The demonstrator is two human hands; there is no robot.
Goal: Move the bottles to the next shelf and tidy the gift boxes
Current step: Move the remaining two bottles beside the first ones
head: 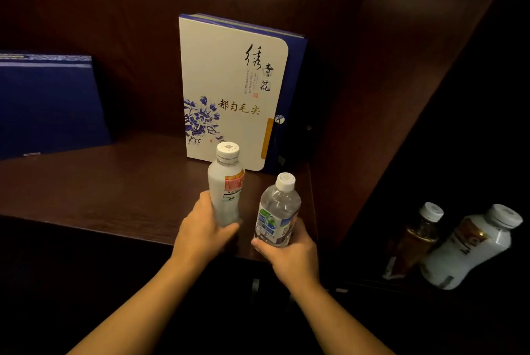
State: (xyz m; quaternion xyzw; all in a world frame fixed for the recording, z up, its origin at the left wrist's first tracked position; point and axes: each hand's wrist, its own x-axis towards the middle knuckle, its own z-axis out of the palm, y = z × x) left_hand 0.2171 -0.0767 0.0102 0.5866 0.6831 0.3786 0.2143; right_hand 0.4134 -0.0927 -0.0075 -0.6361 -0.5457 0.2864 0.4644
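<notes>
Frosted bottle (225, 191) in left hand (205, 232), clear bottle (276, 211) in right hand (289, 254), fingers clamped low on each, at shelf (114, 182) front edge; risk: a swing knocks the upright white gift box (229, 88) close behind

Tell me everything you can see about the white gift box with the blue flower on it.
The white gift box stands upright at the back of the dark wooden shelf, near its right end. Its front is a white panel with one rounded corner, a blue flower print low on the left, black brush writing and gold characters. Behind the panel the body is dark blue, with a narrow yellow strip on the right edge. It looks like stiff card. Nothing visibly touches it; the frosted bottle overlaps its lower edge in the view.
</notes>
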